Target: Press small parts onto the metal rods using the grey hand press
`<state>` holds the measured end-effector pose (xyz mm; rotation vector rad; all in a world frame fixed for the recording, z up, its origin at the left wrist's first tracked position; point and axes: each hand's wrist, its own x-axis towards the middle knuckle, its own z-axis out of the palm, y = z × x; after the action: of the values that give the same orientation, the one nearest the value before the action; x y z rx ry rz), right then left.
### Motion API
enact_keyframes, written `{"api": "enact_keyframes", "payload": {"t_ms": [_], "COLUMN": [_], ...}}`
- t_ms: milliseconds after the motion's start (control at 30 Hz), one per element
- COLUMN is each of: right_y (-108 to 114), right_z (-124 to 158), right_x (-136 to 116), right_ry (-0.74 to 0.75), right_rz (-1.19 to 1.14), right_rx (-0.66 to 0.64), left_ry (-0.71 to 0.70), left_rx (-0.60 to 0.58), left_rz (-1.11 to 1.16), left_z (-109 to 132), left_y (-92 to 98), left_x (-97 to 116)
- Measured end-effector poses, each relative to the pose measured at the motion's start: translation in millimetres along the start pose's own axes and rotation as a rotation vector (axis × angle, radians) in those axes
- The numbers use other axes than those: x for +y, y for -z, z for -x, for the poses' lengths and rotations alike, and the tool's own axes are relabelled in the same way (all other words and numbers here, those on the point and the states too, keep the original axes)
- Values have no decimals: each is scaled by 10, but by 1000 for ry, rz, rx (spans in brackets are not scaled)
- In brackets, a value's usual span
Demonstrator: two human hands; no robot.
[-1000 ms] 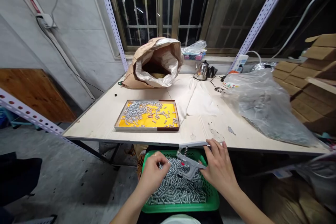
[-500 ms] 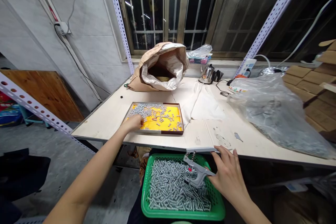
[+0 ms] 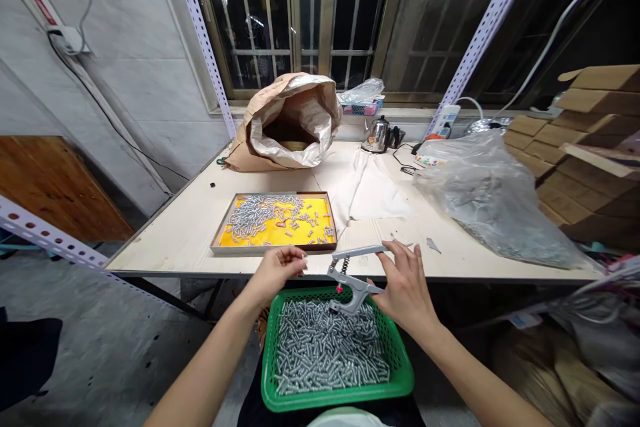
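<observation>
One grey sprung hand tool, its handles gripped between thumb and fingers of the right hand, its head toward the left hand; left hand, fingertips pinching a small pale piece, too small to identify. Below and between both hands, one green basket of metal screws; just beyond the left hand, one shallow box on the table.

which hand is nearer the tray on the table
Left. The left hand is just in front of the near edge of the tray; the right hand is farther off, to its right, holding the grey tool.
</observation>
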<state>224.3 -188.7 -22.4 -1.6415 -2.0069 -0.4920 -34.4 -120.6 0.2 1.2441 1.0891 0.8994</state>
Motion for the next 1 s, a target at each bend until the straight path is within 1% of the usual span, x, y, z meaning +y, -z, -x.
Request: {"api": "enact_keyframes", "payload": {"t_ms": [33, 100, 167, 233, 433, 533, 667, 800, 900, 1000], "right_y": [11, 33, 47, 51, 27, 15, 2, 8, 29, 51], "right_z": [-23, -57, -78, -91, -90, -66, -21, -5, -24, -56], "right_x": [-27, -76, -114, -136, -155, -165, -177, -200, -219, -217], "right_ry": [0, 5, 16, 18, 10, 13, 3, 0, -1, -7], "right_rz": [-8, -13, -8, -6, -13, -20, -32, -37, -30, -34], "right_rx": [-2, -13, -30, -45, -66, -87, -105, -119, -105, -56], "left_ry": [39, 108, 172, 228, 324, 322, 290, 309, 318, 323], "left_rx": [-32, -57, -55, -59, -75, -87, -143, -180, -169, -175], "left_rz": [42, 103, 152, 190, 199, 158, 89, 66, 81, 114], "left_z": [65, 164, 222, 252, 284, 292, 307, 318, 323, 335], "left_y": [-110, -274, -368, -416, -496, -518, -506, -489, -492, -490], "left_x": [-37, -112, -175, -218, -241, -216, -172, -158, -166, -165]}}
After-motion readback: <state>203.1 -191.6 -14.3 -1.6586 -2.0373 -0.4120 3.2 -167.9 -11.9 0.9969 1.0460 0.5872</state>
